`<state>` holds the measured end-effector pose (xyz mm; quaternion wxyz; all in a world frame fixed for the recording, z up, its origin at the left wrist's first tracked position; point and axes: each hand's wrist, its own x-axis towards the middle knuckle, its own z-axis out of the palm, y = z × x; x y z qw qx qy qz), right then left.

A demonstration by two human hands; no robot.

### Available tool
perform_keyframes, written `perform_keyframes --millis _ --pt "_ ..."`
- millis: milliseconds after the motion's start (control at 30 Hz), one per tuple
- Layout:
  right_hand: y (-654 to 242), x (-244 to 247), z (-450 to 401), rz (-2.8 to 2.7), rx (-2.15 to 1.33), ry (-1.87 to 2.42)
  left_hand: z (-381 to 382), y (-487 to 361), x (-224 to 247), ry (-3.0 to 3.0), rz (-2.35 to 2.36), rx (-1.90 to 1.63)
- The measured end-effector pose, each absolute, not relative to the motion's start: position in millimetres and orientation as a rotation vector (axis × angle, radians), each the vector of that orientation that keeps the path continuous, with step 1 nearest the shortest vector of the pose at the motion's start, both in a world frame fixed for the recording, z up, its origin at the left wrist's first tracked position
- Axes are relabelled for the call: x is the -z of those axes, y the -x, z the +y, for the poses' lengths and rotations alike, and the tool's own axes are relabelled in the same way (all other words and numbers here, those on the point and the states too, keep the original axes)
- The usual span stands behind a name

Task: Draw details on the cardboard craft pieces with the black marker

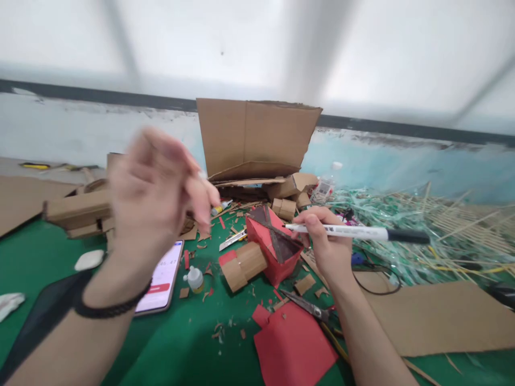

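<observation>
Pinched between the thumb and fingers of my right hand (328, 244) is a white marker (358, 231). Its bare dark tip points left, and a black cap covers the far end. My left hand (156, 187) is raised on the left, fingers bent and smeared by motion; whether anything is in them cannot be made out. Below the marker tip sits a red box-like piece with dark strips (271, 244). A cardboard cylinder (243, 265) lies against its left side. Scissors (308, 306) rest partly on a red sheet (295, 343) under my right forearm.
A lit phone (163, 284) and a small glue bottle (195, 279) lie on the green table left of centre. A utility knife (233, 239) is behind the cylinder. Cardboard (257, 136) stands at the back. Sticks and green plastic strands (410, 225) heap on the right.
</observation>
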<state>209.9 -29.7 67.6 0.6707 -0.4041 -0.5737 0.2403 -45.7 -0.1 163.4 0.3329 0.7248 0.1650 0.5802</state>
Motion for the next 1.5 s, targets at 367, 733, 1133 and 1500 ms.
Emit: perform_keyframes --millis 367,733,1133,1500 --pt "-203 -74 -23 -1.248 -0.468 0.898 9 22 -129 -2.691 0.706 -0.512" --pt "-205 -52 -52 -1.222 -0.447 1.044 10 43 -99 -2.662 0.803 -0.375" --pt "-177 0 -98 -1.455 -0.105 1.194 13 45 -86 -2.406 1.039 -0.517" --pt "-185 -2 -74 -1.200 -0.213 1.076 25 56 -97 -2.027 0.883 -0.777"
